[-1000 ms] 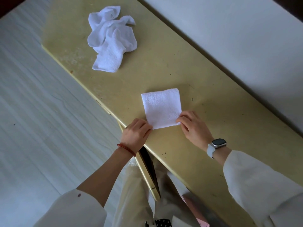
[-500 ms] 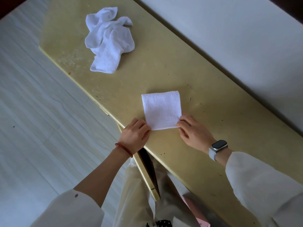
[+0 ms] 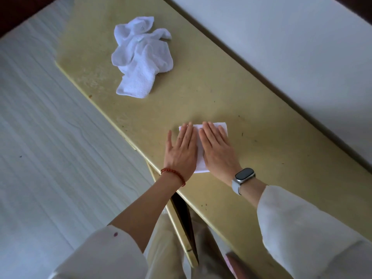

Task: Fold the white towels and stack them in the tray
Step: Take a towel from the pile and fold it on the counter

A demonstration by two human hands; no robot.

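Spanning the view on a slant, the yellow tabletop (image 3: 231,93) carries a crumpled heap of white towels (image 3: 142,57) near its far left corner, well apart from the folded towel (image 3: 201,158), which lies beside the near edge. Both hands lie flat on that folded towel, fingers straight and together: the left hand (image 3: 181,152), with a red bead bracelet (image 3: 174,176), and the right hand (image 3: 218,152), with a watch (image 3: 243,177).
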